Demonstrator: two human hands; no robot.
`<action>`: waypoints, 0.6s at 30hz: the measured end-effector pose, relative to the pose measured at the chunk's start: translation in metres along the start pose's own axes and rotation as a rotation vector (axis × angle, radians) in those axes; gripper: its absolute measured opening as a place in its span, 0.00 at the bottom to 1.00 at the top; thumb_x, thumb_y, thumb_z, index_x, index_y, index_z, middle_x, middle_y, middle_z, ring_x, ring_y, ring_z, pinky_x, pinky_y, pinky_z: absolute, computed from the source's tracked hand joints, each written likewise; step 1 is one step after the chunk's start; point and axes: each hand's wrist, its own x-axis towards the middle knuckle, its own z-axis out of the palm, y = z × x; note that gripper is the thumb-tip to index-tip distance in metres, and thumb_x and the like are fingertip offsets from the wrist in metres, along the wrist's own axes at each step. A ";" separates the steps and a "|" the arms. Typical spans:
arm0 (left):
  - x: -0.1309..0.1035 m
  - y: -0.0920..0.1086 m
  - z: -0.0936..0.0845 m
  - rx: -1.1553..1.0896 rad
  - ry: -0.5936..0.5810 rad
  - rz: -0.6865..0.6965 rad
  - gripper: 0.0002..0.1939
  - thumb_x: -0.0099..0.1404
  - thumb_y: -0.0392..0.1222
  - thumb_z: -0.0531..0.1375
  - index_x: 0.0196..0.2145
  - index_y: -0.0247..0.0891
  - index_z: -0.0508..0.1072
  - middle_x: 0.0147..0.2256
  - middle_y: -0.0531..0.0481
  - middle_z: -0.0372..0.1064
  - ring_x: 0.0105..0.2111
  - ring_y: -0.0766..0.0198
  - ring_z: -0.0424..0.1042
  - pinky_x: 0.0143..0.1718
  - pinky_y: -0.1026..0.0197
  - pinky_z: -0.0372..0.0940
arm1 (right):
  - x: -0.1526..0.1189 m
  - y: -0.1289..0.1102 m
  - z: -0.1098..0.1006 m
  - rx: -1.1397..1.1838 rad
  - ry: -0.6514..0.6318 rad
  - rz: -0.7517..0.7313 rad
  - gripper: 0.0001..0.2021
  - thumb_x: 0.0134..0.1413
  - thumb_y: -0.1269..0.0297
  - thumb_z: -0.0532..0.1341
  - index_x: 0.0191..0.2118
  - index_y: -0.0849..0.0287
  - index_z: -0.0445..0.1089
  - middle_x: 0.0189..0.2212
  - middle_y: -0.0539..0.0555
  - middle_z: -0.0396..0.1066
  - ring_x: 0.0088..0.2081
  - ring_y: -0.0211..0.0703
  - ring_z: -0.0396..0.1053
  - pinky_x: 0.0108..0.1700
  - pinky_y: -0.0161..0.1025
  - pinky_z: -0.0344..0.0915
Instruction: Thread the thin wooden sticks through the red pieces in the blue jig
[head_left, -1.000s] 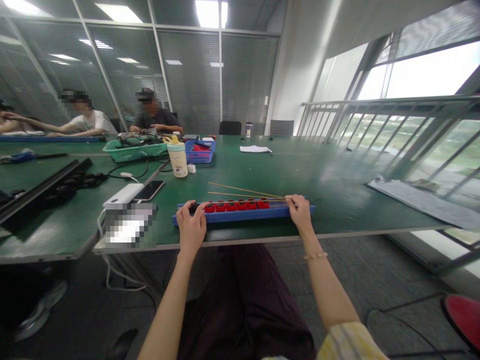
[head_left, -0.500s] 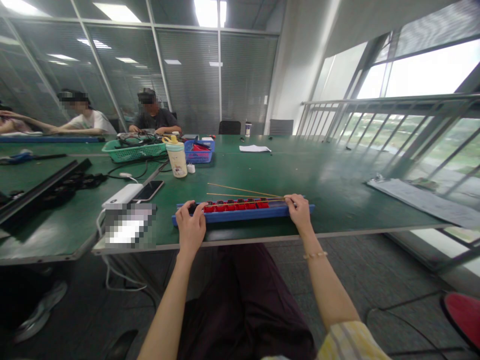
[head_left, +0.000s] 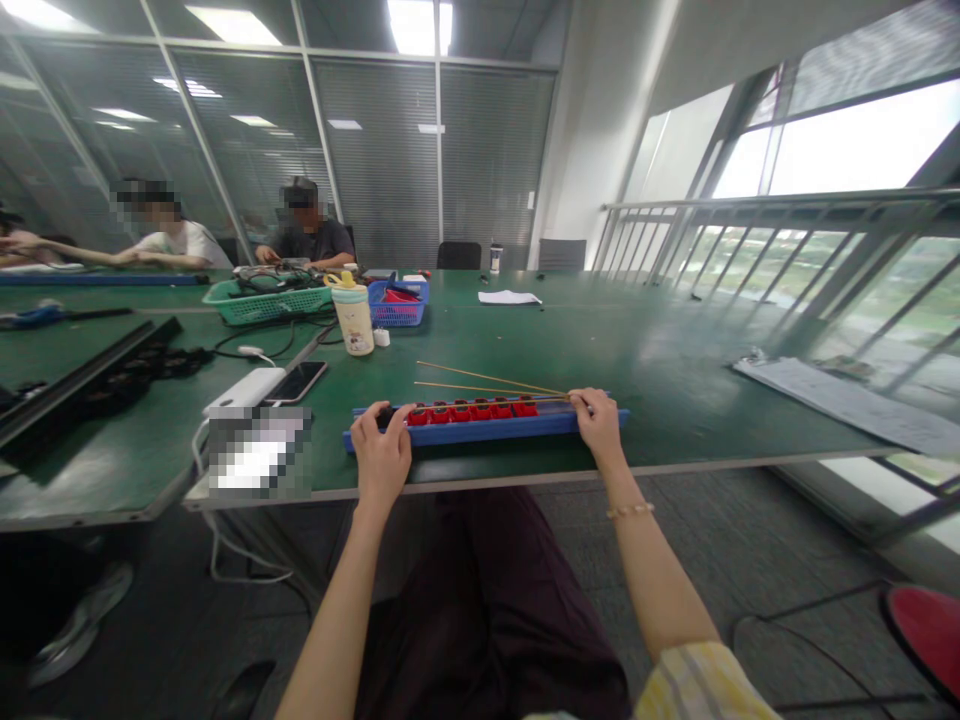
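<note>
A long blue tray (head_left: 487, 432) lies near the front edge of the green table, with several red pieces (head_left: 460, 410) in a row inside it. My left hand (head_left: 382, 445) grips the tray's left end, thumb and fingers around a small black part (head_left: 385, 416). At the right end, my right hand (head_left: 598, 420) pinches the ends of thin yellowish sticks (head_left: 491, 376), which fan out to the left above the tray. One stick runs low along the red pieces towards my left thumb. The fingertips of my right hand are partly hidden.
A cup (head_left: 352, 318), a green basket (head_left: 266, 302) and a blue basket (head_left: 399, 305) stand behind on the left. A power bank (head_left: 244, 392) and phone (head_left: 296, 383) lie left of the tray. Clipboard (head_left: 840, 400) at right. Two people sit at the far left.
The free left ends of the sticks have shifted up slightly. Both my hands stay in place on the tray. The seated people have moved a little.
</note>
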 end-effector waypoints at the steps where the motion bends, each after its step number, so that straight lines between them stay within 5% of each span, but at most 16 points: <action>1: 0.000 0.000 0.000 0.000 0.002 0.001 0.19 0.69 0.37 0.50 0.54 0.46 0.73 0.55 0.39 0.56 0.54 0.50 0.56 0.59 0.46 0.56 | 0.000 0.000 0.000 0.002 -0.001 0.000 0.15 0.64 0.56 0.53 0.34 0.55 0.74 0.35 0.55 0.77 0.39 0.48 0.70 0.47 0.45 0.59; 18: 0.000 -0.001 0.001 0.000 0.016 0.013 0.19 0.69 0.37 0.51 0.52 0.49 0.75 0.54 0.40 0.56 0.54 0.50 0.56 0.58 0.45 0.57 | 0.001 -0.004 -0.002 0.115 0.080 -0.004 0.15 0.63 0.53 0.55 0.34 0.55 0.75 0.34 0.55 0.77 0.40 0.49 0.72 0.47 0.46 0.64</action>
